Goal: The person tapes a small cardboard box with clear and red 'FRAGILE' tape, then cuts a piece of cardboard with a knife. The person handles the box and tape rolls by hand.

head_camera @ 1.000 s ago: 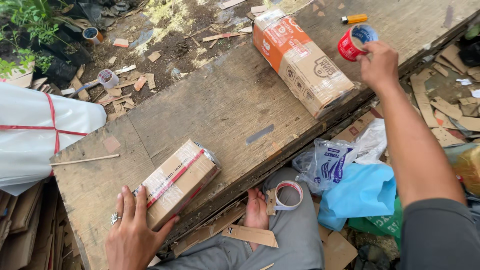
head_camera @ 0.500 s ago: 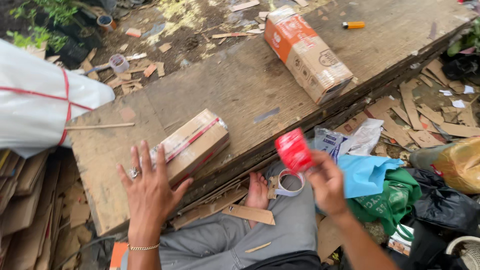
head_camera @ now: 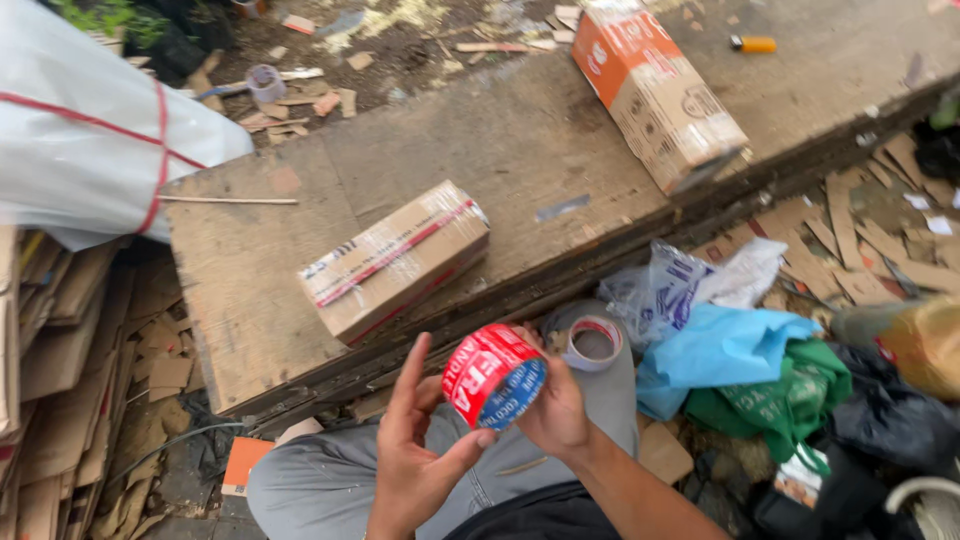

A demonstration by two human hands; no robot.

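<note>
Over my lap, I held a red roll of tape [head_camera: 493,375] between both hands. My right hand [head_camera: 556,408] gripped it from behind, fingers wrapped round the far side, so that hand was closed on the roll. My left hand [head_camera: 415,450] was spread loosely, fingers straight up, with the thumb touching the roll's lower edge; it gripped nothing fully.

Just behind the roll, a second roll of tape [head_camera: 593,343], pale with a red rim, lay on my knee [head_camera: 620,390] in grey trousers. On the wooden platform [head_camera: 530,140] ahead, a small cardboard box [head_camera: 395,260] sealed with a red-striped strip lay near the front edge, close to my hands. A bigger orange and brown box [head_camera: 658,88] lay farther right, well apart from the small one. An orange lighter [head_camera: 752,44] lay beyond it.

Right of my knee I saw a clear plastic bag [head_camera: 655,290], a blue bag [head_camera: 720,350] and a green bag [head_camera: 790,395] piled together. A white sack with red cord [head_camera: 90,150] sat at the left, flattened cardboard [head_camera: 50,400] stacked below it.
</note>
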